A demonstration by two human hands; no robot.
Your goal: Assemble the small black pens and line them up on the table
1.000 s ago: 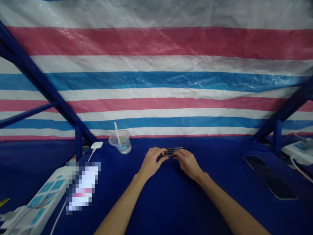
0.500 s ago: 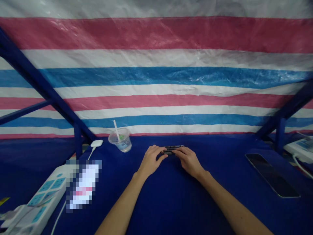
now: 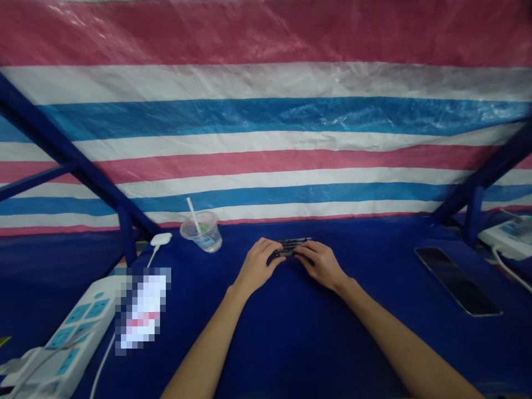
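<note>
A blue-clothed table [image 3: 291,332] carries a plastic cup [image 3: 202,234]; just left of the cup sits a white adapter [image 3: 161,239], a power strip [image 3: 70,332] nearer, a dark bundle [image 3: 293,245] right, a phone [image 3: 457,280] far right

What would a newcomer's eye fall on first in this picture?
The striped red, white and blue tarp fills the back. At centre, the left hand and right hand meet on slim dark sticks on the blue cloth. A clear cup stands left, a phone lies right.
</note>
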